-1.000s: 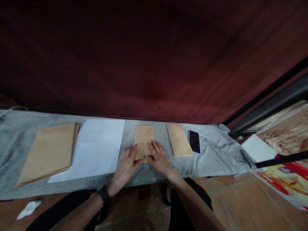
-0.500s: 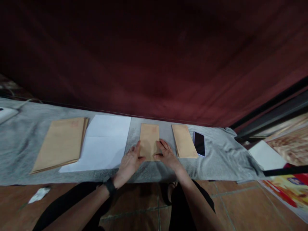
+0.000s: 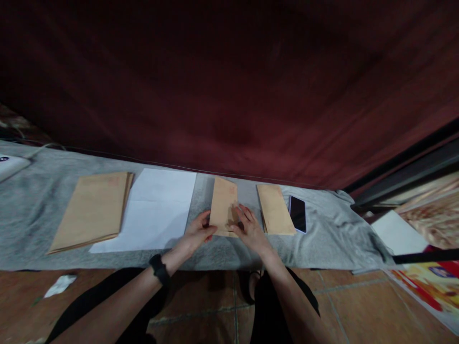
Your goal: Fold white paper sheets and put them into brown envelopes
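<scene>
A home seems to be shown. The floor (image 3: 355, 306) is tiled. The bench (image 3: 32, 224) is covered with grey cloth (image 3: 333, 243).

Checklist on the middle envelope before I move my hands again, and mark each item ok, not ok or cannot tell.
1. Left hand on the middle envelope: ok, at its left edge.
2. Right hand on it: ok, fingertips at its right side.
3. Envelope flat on the cloth: not ok, it looks tilted.
4. Phone clear of both hands: ok, beyond the right pile.
5. Contents of the middle envelope: cannot tell.
</scene>
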The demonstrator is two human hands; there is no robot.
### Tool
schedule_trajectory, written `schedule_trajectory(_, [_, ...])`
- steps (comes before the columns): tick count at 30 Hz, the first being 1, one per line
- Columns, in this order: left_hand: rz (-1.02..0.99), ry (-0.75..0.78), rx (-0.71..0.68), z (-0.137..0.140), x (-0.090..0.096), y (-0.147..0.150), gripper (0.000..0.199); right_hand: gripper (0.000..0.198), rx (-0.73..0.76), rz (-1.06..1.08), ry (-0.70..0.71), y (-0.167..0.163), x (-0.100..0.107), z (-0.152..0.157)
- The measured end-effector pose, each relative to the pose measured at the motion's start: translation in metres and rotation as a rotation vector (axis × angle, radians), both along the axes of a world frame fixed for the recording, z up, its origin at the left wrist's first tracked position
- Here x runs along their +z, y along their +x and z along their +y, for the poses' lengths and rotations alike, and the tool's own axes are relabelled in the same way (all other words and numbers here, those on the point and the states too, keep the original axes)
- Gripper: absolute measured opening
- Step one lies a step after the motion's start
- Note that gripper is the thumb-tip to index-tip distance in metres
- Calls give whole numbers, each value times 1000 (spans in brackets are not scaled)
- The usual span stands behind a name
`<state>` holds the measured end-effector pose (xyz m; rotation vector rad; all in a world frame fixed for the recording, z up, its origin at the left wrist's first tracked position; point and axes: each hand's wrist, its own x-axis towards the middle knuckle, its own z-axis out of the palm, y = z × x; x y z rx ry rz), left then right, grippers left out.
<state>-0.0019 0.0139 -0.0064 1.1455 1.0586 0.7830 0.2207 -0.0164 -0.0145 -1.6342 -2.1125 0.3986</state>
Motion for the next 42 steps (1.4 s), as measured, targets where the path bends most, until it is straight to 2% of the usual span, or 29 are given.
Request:
schedule_trajectory(2, [-64, 3, 19, 0, 7, 2, 61, 64, 39, -1, 60, -13, 10, -7])
schedule_trajectory(5, [-169, -20, 36, 1, 16, 6, 59, 70, 66, -74, 66, -33, 15, -15])
schedule_trajectory(7, [-259, -60, 39, 2, 20, 10, 58, 59, 16, -72, 65, -41, 14, -15])
schedule_trajectory(9, [-363, -121, 29, 4, 21, 13, 55, 52, -66, 25, 86, -41, 13, -12])
schedule_trajectory(11, [-421, -168, 25, 7, 20, 15, 54, 46, -158, 238, 120, -37, 14, -6])
schedule_trajectory(15, [-368, -251, -47, 6, 16, 22, 53, 42, -353, 883, 130, -31, 17, 4])
schedule_trajectory(18, [-395, -340, -180, -2, 13, 31, 43, 46, -410, 1301, 23, -40, 16, 5])
schedule_trajectory(20, [-413, -347, -199, -6, 8, 37, 39, 46, -404, 1441, -77, -50, 12, 5])
schedule_trajectory(22, [-392, -321, -142, -7, 3, 41, 37, 47, -391, 1463, -149, -56, 9, 4])
schedule_trajectory(25, [-315, -270, -76, -2, -3, 42, 35, 48, -412, 1389, -181, -54, 6, 7])
schedule_trajectory(28, [-234, -170, -93, 4, -1, 39, 31, 46, -453, 1310, -255, -40, 5, 7])
schedule_trajectory(31, [-153, -74, -126, 8, 5, 36, 28, 48, -401, 1285, -437, -27, 3, 3])
schedule_trajectory(33, [-119, -53, -166, 8, 9, 35, 29, 49, -386, 1308, -494, -21, 2, -1])
schedule_trajectory(37, [-61, -46, -254, 8, 9, 34, 36, 51, -444, 1336, -395, -8, 4, -3])
schedule_trajectory(42, [-1, -93, -238, 13, -3, 28, 47, 44, -515, 1362, -318, 31, 14, -9])
